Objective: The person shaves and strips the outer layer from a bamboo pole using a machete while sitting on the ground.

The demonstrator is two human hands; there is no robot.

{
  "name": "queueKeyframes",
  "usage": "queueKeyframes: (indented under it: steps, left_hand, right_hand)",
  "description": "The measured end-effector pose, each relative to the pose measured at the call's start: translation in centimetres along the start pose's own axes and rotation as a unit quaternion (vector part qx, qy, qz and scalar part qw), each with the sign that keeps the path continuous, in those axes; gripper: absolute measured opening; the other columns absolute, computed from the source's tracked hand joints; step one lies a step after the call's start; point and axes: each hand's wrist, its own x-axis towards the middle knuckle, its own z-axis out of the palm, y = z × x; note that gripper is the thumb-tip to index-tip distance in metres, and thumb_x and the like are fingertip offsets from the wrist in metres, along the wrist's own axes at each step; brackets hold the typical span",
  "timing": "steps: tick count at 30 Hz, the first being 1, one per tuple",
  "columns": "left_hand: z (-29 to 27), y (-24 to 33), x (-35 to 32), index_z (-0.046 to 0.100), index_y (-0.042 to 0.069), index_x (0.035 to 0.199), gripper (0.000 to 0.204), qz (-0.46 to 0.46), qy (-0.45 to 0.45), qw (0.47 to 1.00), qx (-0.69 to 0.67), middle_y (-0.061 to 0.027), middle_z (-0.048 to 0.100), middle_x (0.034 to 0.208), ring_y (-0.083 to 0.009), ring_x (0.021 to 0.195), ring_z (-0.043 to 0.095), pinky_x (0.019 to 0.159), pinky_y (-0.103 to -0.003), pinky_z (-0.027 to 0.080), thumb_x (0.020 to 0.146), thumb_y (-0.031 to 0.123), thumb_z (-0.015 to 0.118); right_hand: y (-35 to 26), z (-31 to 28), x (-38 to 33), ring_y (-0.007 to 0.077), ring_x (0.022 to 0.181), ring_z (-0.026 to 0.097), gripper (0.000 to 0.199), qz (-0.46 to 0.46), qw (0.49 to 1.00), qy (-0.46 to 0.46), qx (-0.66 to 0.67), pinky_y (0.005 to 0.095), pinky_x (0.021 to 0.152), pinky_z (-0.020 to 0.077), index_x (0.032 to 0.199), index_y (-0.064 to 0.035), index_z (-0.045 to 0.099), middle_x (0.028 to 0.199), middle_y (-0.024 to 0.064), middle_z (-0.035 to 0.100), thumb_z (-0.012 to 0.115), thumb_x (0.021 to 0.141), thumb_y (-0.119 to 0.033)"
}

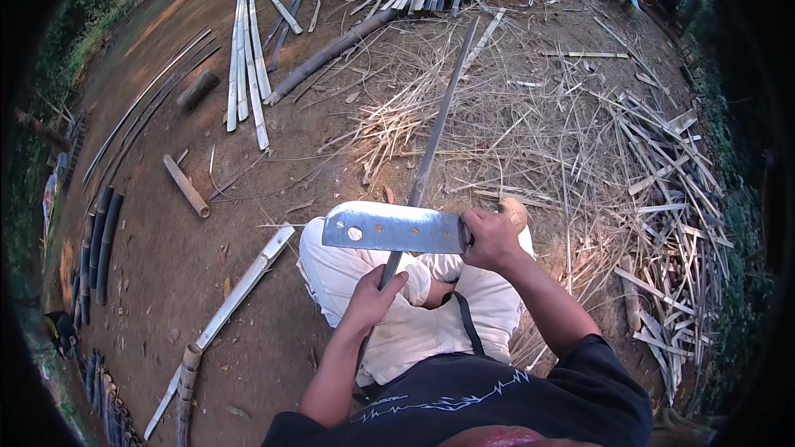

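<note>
Shaving step: right hand (493,238) grips cleaver (391,228) handle, blade across bamboo strip (431,145); left hand (374,298) clamps strip. Next: steady controlled stroke along strip.

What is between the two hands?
In the head view, between the left hand and right hand lies white cloth over the lap; the strip and knife pass beside it.

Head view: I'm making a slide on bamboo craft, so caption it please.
Right hand holds a broad steel cleaver across a long thin bamboo strip gripped by the left hand.
</note>
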Motion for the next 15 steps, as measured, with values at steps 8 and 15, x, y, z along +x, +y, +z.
queueKeyframes:
  steps: [8, 15]
  left_hand:
    - [-0.7, -0.8, -0.1, 0.061, 0.002, 0.096, 0.049, 0.043, -0.006, 0.997, -0.070, 0.0055, 0.044, 0.060, -0.0039, 0.046, 0.039, 0.040, -0.023, 0.031, 0.098, 0.051, 0.060]
    - [-0.4, -0.6, 0.7, 0.064, 0.001, 0.086, 0.057, 0.047, 0.099, 0.993, 0.037, 0.0008, 0.049, 0.058, -0.0088, 0.046, 0.043, 0.043, -0.028, 0.036, 0.100, 0.056, 0.054]
  right_hand:
    - [-5.9, 2.7, -3.8, 0.0344, 0.070, 0.065, 0.042, 0.093, 0.991, 0.006, 0.092, 0.0440, 0.059, 0.0502, 0.095, -0.0026, 0.055, 0.079, 0.0127, 0.059, 0.081, 0.067, -0.020]
    - [-7.7, 5.2, -8.4, 0.0343, 0.081, 0.064, 0.048, 0.081, 0.984, -0.036, 0.152, 0.0435, 0.069, 0.0509, 0.108, -0.0023, 0.055, 0.090, 0.0139, 0.060, 0.082, 0.072, -0.021]
